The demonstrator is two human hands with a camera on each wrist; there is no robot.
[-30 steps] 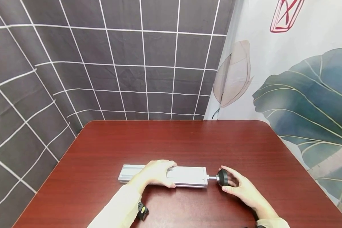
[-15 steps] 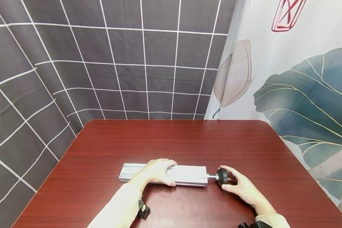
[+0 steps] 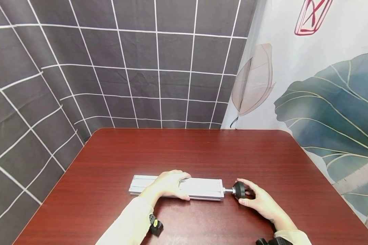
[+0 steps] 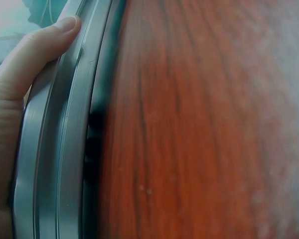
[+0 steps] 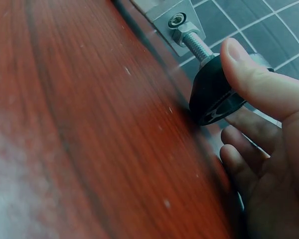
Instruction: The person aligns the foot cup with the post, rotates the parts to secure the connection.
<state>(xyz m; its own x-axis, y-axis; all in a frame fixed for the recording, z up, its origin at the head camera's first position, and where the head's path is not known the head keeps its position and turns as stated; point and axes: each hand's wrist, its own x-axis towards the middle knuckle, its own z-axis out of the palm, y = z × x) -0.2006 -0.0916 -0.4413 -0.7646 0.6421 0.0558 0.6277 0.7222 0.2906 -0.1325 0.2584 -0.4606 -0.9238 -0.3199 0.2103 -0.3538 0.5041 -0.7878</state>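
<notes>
A silver aluminium profile [image 3: 202, 188] lies lengthwise on the table, its slotted side facing the near edge. My left hand [image 3: 168, 185] grips it around the middle, thumb [image 4: 65, 30] along the near slotted side and fingers over the far side. From the profile's right end a threaded bolt [image 5: 197, 46] with a hex nut [image 5: 183, 33] sticks out, carrying a black round leveling foot [image 3: 240, 190]. My right hand [image 3: 260, 200] pinches the foot's rim between thumb and fingers. In the right wrist view the other fingers are loosely curled below the foot's hollow underside.
The reddish-brown wooden table [image 3: 184, 153] reaches back to a dark grid-patterned curtain [image 3: 141, 68]. A white curtain with leaf prints [image 3: 325, 102] hangs at the right. Black wrist cameras [image 3: 155, 226] sit on both wrists.
The right hand's fingers have shifted slightly around the foot's rim, and its wrist camera has come further into view. The left hand and the profile have stayed in place.
</notes>
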